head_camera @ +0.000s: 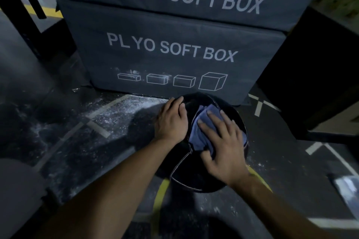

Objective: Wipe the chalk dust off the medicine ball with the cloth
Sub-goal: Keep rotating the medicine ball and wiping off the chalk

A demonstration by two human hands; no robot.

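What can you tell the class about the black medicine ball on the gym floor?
The round black medicine ball looks like smooth leather or vinyl, with panels joined by pale stitched seams. It sits on the dark, chalk-speckled floor in front of the lower grey soft box. The left hand rests on its left side; the right hand presses a crumpled blue cloth onto its top. No chalk shows on it.

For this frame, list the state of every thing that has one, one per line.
Black round medicine ball: on the floor, steadied, no dust visible on top.
Blue cloth: crumpled, pressed on the ball.
Left hand: flat on the ball.
Right hand: spread over the cloth.
Grey soft plyo boxes: stacked, chalk-smudged.
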